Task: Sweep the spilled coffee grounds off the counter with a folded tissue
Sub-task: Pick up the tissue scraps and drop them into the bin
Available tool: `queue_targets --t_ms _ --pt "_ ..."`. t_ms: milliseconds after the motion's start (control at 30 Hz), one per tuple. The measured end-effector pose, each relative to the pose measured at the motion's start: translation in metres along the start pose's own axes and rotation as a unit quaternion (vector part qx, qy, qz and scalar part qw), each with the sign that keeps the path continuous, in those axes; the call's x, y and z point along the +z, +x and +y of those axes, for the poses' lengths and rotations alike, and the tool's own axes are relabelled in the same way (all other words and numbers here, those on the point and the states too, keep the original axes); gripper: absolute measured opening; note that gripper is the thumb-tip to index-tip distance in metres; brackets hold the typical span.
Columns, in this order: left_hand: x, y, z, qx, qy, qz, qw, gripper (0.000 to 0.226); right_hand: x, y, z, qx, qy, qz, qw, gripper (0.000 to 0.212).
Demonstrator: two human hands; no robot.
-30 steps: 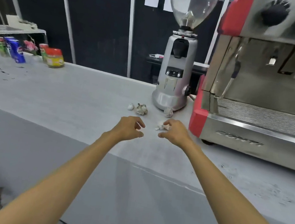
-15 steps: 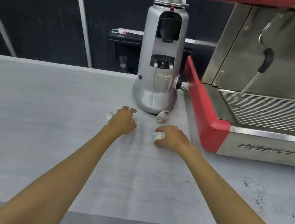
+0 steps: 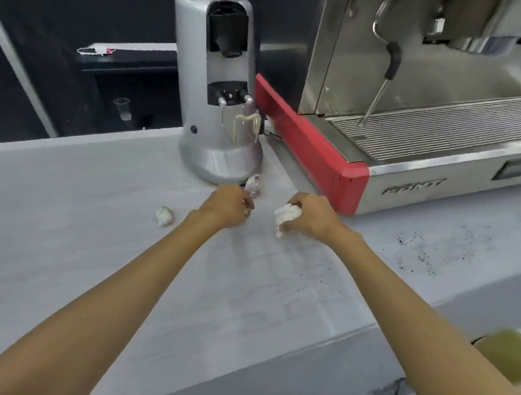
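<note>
My right hand (image 3: 312, 219) grips a crumpled white tissue (image 3: 285, 217) pressed against the grey counter (image 3: 73, 235), just in front of the espresso machine's red corner. My left hand (image 3: 228, 205) rests on the counter beside it with its fingers curled; whether anything is inside them is hidden. A used tissue ball (image 3: 253, 185) lies right behind my left hand at the grinder's foot. Another tissue ball (image 3: 164, 215) lies to the left of my left wrist. Dark coffee grounds (image 3: 415, 251) are scattered on the counter to the right of my right forearm.
A silver coffee grinder (image 3: 219, 87) stands just behind my hands. The red and steel espresso machine (image 3: 419, 127) fills the right, its steam wand (image 3: 384, 80) hanging over the drip tray. A blurred yellow-green object (image 3: 515, 357) sits below the counter's front edge at right.
The view has tilted and come closer. My left hand has shifted right, uncovering the left tissue ball. My right hand still holds its tissue, now lifted and more visible.
</note>
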State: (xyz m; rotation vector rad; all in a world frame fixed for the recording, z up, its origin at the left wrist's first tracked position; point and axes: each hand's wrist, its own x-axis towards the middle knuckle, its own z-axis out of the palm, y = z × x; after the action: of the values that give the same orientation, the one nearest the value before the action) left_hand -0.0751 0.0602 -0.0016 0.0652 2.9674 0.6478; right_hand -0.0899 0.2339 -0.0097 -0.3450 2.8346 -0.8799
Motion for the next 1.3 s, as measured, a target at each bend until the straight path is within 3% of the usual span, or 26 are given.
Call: queue_targets --t_ms 167,300,400,633,933,1300 --pt "0.016 -0.021 0.082 0.095 0.016 -0.099 0.99 0.031 -0.045 -0.063 0.041 0.056 0.017 0.022 0.998 0.044" --pt "0.048 -0.038 0.167 0.189 0.075 -0.203 0.958 0.03 -0.086 -0.126 0.099 0.122 0.006 0.046 0.991 0.056" --pt "0.082 -0.05 0.23 0.24 0.08 -0.229 0.94 0.027 -0.114 -0.179 0.156 0.191 0.031 0.088 0.977 0.064" --pt "0.196 -0.077 0.397 0.309 0.037 -0.268 0.912 0.031 -0.17 -0.308 0.306 0.311 0.03 0.155 0.937 0.058" --pt "0.346 -0.066 0.55 0.254 -0.053 -0.248 0.933 0.036 -0.219 -0.375 0.492 0.367 0.076 0.172 0.911 0.055" --pt "0.503 0.077 0.642 0.158 -0.096 -0.219 0.958 0.038 -0.228 -0.266 0.71 0.356 0.126 0.157 0.912 0.051"
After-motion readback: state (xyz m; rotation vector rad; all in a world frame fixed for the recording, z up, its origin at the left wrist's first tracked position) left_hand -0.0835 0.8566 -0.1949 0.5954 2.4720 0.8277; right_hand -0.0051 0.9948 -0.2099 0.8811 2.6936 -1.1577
